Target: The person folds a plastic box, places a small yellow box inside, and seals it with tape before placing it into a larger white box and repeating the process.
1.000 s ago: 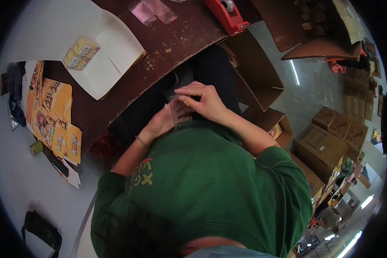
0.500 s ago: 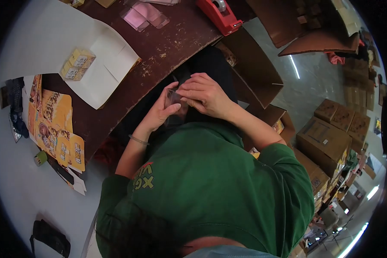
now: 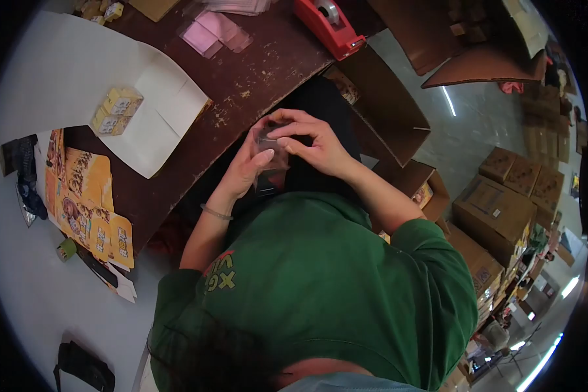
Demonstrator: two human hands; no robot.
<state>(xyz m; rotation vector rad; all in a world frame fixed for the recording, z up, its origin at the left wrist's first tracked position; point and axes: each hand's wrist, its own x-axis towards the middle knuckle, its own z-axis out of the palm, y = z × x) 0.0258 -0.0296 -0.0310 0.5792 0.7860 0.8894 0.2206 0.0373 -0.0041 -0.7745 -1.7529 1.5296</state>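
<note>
My left hand [image 3: 244, 166], with a bracelet at its wrist, is closed around a thin clear plastic packaging piece [image 3: 276, 161], its thumb pressed on the near side. From the other side my right hand [image 3: 315, 145] pinches the upper part of the same piece, thumb and fingertips together. The piece has flat see-through walls and straight edges, and is held above my lap, just off the table's edge. Fingers partly hide its top. To the left, a small block of yellow printed boxes [image 3: 116, 112] sits on an opened white carton [image 3: 165, 104].
On the dark worn table [image 3: 242, 85] stand a red tape dispenser [image 3: 330, 29] and pink-tinted flat pieces [image 3: 215, 32]. Flattened orange printed cartons [image 3: 91, 196] lie at left. An open cardboard box [image 3: 379, 104] is beside my lap; stacked cartons [image 3: 493, 212] stand at right.
My right hand's fingers have shifted from lying over the plastic piece to a bent pinch at its top. More of the piece's wall now shows between the hands.
</note>
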